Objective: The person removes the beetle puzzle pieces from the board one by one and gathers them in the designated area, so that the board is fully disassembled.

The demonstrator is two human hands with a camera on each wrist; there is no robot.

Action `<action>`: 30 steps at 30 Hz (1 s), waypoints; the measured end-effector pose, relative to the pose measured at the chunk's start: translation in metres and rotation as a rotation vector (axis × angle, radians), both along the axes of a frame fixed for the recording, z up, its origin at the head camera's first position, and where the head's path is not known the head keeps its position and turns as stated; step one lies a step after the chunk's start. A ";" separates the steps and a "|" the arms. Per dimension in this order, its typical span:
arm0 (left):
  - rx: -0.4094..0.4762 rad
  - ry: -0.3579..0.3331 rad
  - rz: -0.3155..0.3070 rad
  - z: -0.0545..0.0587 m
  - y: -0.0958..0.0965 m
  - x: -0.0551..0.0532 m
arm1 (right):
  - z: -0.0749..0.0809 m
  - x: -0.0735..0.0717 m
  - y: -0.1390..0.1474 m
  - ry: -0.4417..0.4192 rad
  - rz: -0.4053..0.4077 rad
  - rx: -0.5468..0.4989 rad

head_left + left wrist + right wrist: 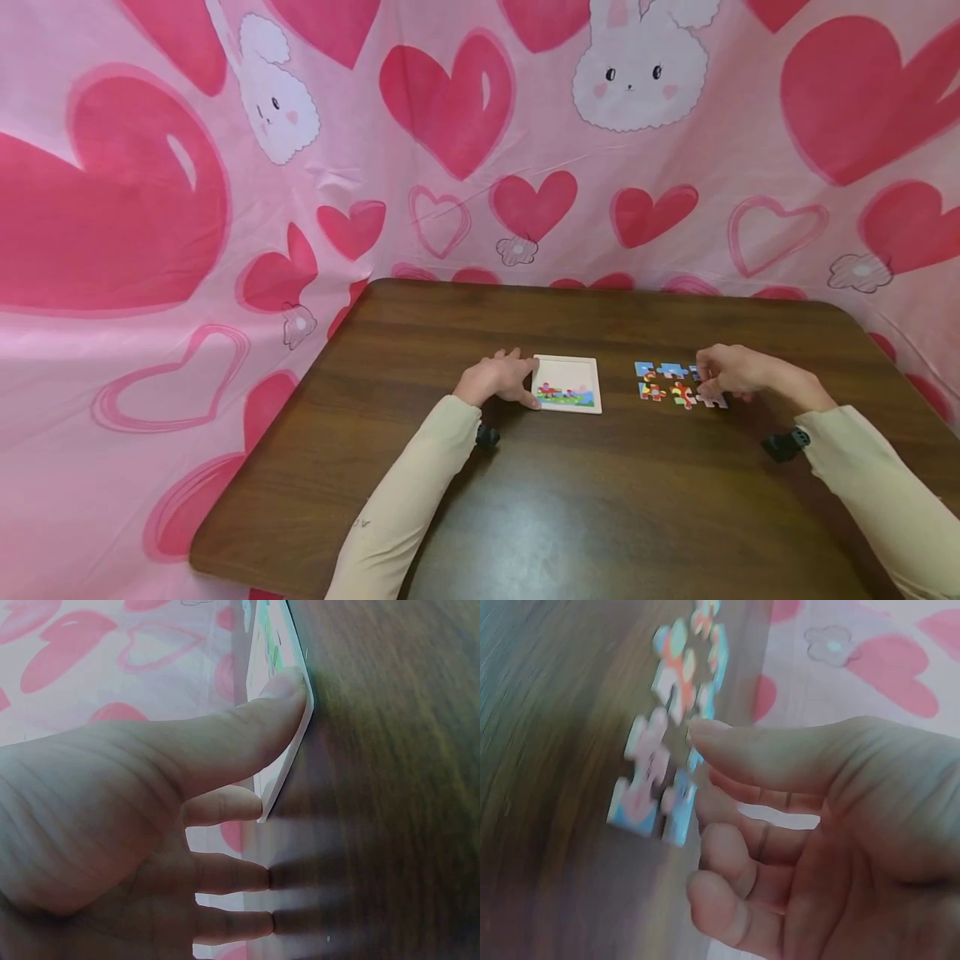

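Note:
My left hand (501, 379) lies at the left side of a shallow white puzzle tray (566, 360). Its thumb (283, 684) rests on the tray's near corner, and the index fingertip touches the same side farther off. The other fingers stretch out to the table beside it. A colourful picture strip fills the tray's lower part. Over the right end of a group of jigsaw pieces (682, 395) is my right hand (731, 371), fingers curled, thumb and index close to the pieces. A pink jigsaw piece (648, 761) lies near the thumb. Whether a piece is pinched is hidden.
The brown wooden table (525, 483) has rounded corners. Behind it and to the left hangs a pink cloth (465, 208) with hearts and rabbits. The pieces lie in two rough rows to the right of the tray, with bare wood between them.

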State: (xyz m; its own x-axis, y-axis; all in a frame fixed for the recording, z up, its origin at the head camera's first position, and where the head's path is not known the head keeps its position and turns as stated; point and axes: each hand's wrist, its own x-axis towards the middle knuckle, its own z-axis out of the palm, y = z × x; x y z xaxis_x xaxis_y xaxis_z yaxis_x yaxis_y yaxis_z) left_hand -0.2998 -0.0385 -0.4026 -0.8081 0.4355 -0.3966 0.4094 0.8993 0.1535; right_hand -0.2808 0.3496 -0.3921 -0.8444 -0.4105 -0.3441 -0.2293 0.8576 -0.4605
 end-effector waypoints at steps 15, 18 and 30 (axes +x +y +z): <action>-0.004 0.013 -0.012 0.001 0.004 0.001 | -0.003 0.001 -0.045 0.239 0.074 -0.042; -0.009 0.015 -0.016 0.002 0.005 0.001 | -0.003 0.001 -0.056 0.268 0.089 -0.054; -0.013 0.004 0.001 0.000 0.002 0.001 | -0.006 -0.005 -0.101 0.312 0.162 -0.089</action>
